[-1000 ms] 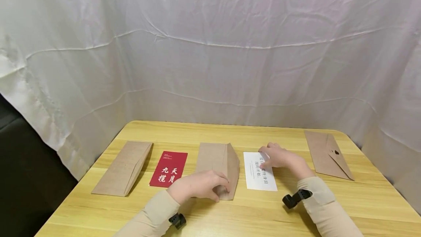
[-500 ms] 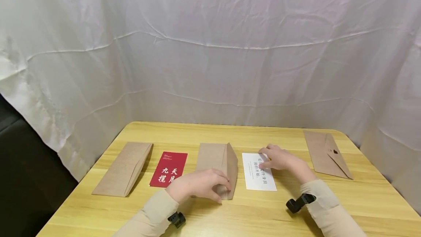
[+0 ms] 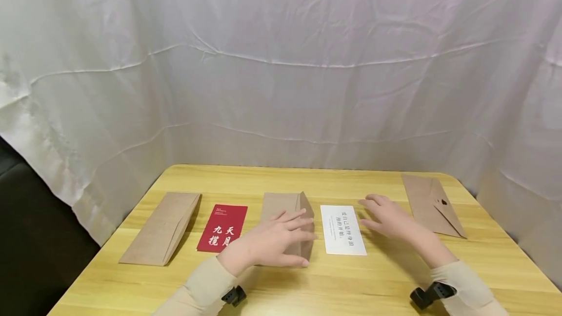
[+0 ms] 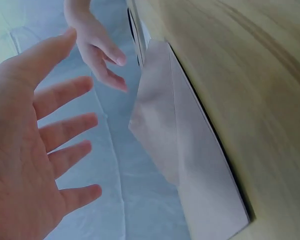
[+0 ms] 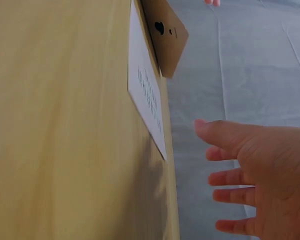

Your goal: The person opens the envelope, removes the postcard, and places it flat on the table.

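Observation:
With fingers spread, my left hand [image 3: 276,243] hovers over the middle brown envelope [image 3: 278,202], whose flap is raised along its right side. The left wrist view shows a gap between those fingers and the envelope [image 4: 195,155]. A white card [image 3: 342,230] with dark printed characters lies flat to the right of that envelope. Just beyond the card's right edge is my right hand [image 3: 391,218], fingers extended and holding nothing. In the right wrist view, the hand [image 5: 270,175] is apart from the card [image 5: 145,85].
A red card [image 3: 226,218] with white characters lies left of the middle envelope. Another brown envelope [image 3: 160,228] is at far left. At far right lies a brown envelope [image 3: 426,194] with a dark mark. A pale curtain [image 3: 281,101] hangs behind the wooden table [image 3: 351,286].
My right hand has let go of the white card and moved right, leaving it flat. My left fingers, earlier curled at the middle envelope's flap, have spread and come away from it.

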The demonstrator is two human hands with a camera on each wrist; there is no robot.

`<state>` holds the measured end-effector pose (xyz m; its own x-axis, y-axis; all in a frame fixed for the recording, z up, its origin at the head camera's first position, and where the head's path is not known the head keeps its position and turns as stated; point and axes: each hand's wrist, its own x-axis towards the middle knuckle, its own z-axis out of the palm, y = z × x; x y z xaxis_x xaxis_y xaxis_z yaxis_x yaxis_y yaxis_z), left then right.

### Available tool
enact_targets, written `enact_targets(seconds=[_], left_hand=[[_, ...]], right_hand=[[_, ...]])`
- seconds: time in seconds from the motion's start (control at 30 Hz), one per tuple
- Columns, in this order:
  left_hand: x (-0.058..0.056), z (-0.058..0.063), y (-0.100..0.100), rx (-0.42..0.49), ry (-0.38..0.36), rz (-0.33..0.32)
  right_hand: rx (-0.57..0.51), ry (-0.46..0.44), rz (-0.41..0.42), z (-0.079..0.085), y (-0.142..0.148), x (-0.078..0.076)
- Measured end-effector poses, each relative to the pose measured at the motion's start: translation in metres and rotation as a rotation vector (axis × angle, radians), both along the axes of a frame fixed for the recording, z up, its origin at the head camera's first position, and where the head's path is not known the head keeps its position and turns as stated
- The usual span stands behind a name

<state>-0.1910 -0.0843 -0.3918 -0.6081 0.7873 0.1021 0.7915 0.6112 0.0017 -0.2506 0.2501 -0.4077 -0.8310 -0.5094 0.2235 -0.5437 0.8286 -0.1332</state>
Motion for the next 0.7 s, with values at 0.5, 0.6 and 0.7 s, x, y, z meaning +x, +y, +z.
enact_targets(seconds=[0.5, 0.6, 0.7], left_hand=[[-0.003, 0.012, 0.037, -0.027, 0.034, 0.024], [-0.008, 0.014, 0.048, -0.034, 0.040, 0.031], [-0.011, 0.018, 0.059, -0.025, 0.027, 0.036]], right_hand=[[-0.022, 0.174, -0.071, 0.000, 0.068, 0.023], [-0.030, 0.233, -0.075, -0.005, 0.084, 0.024], [-0.050, 0.257, -0.080, -0.009, 0.100, 0.026]])
